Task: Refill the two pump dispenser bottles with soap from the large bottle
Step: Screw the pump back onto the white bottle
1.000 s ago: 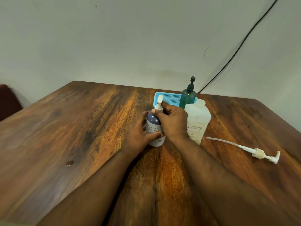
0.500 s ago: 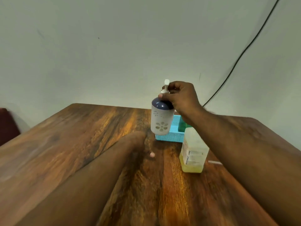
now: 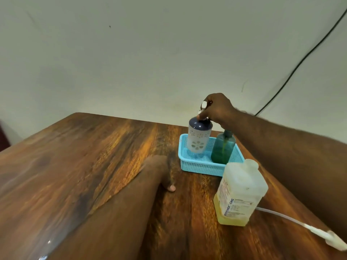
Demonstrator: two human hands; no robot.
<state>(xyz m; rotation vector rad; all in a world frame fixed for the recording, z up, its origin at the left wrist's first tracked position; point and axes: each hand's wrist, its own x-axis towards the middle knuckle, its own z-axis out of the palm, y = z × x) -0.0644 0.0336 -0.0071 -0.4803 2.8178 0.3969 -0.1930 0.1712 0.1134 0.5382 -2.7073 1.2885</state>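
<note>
My right hand (image 3: 216, 109) grips the white pump head of the white-and-navy dispenser bottle (image 3: 199, 137) and holds it over the left half of the blue basket (image 3: 197, 165), its base just above the basket floor. The green dispenser bottle (image 3: 223, 149) stands in the basket's right half, its pump hidden behind my wrist. The large translucent bottle (image 3: 240, 192) stands uncapped in front of the basket with a little yellow soap at the bottom. My left hand (image 3: 159, 173) rests on the table left of the basket, fingers curled down, holding nothing.
A loose white pump with its long tube (image 3: 309, 229) lies on the wooden table (image 3: 84, 166) at the right, behind the large bottle. A black cable (image 3: 300, 62) runs down the wall at the back right.
My right hand lifted the white-and-navy dispenser off the table and carried it back and right over the basket. My left hand let go of it and stayed on the table.
</note>
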